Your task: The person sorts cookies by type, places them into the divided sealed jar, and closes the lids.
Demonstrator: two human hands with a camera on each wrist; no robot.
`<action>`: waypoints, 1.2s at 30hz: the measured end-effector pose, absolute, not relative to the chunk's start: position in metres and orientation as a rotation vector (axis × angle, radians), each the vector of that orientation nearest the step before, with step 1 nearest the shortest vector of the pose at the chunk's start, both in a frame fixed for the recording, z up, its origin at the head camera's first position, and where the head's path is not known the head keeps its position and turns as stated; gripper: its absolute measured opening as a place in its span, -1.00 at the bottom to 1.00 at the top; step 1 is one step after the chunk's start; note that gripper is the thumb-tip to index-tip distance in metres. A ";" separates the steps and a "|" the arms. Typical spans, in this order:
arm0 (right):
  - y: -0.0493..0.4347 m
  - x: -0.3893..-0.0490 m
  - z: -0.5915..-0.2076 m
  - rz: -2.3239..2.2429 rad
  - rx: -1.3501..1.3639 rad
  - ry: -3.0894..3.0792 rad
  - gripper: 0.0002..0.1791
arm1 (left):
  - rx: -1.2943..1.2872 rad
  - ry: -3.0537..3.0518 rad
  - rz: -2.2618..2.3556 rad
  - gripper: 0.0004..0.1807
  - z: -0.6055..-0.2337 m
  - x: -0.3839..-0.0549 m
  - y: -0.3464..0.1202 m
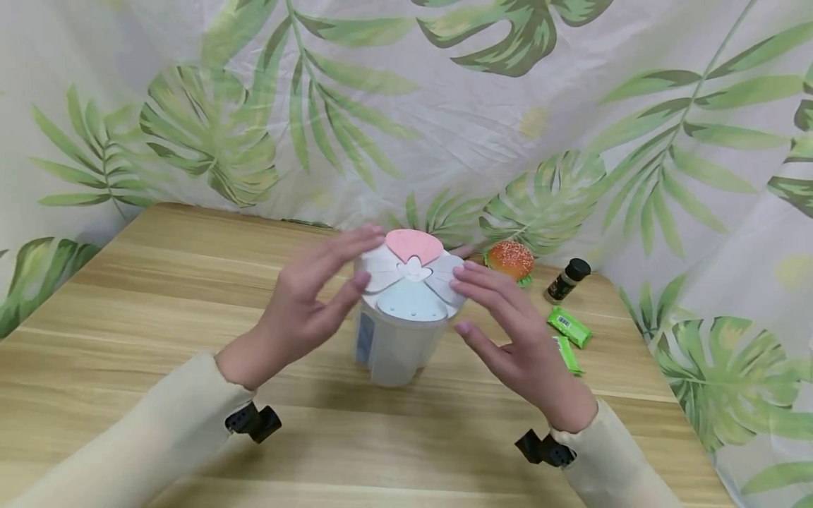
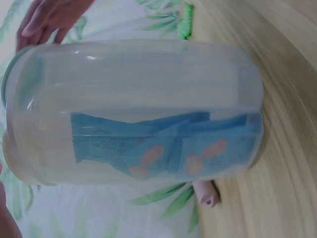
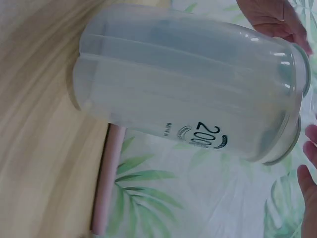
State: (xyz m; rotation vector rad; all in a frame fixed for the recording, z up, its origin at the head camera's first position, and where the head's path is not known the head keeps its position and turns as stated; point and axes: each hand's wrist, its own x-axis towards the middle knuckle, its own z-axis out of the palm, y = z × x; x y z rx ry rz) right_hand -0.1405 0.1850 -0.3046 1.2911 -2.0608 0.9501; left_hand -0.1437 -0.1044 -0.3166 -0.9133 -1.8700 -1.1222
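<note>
Between left and right edges of desk (image 1: 165, 303): translucent canister (image 1: 400, 346) upright, lid (image 1: 413, 275) on, blue packets (image 2: 148, 141) inside. Left hand (image 1: 311, 303), right hand (image 1: 514, 328) both released, fingers at lid; contact unclear.

Pink, white and pale-blue lid (image 1: 413, 272)

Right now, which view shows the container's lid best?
The head view: the lid faces that camera, its pink, white and pale blue sections plain to see. Both wrist views show it only roughly edge-on.
</note>
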 end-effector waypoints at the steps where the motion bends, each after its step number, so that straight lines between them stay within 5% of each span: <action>1: 0.183 -0.141 -0.303 0.927 1.325 -2.079 -0.53 | -0.970 -1.883 -1.076 -0.51 -0.316 -0.141 -0.104; 23: 0.178 -0.150 -0.299 0.973 1.375 -2.158 -0.56 | -1.262 -2.001 -0.768 -0.61 -0.312 -0.140 -0.115; 36: 0.177 -0.158 -0.294 1.176 1.320 -2.142 -0.64 | -1.190 -1.990 -0.943 -0.74 -0.309 -0.146 -0.108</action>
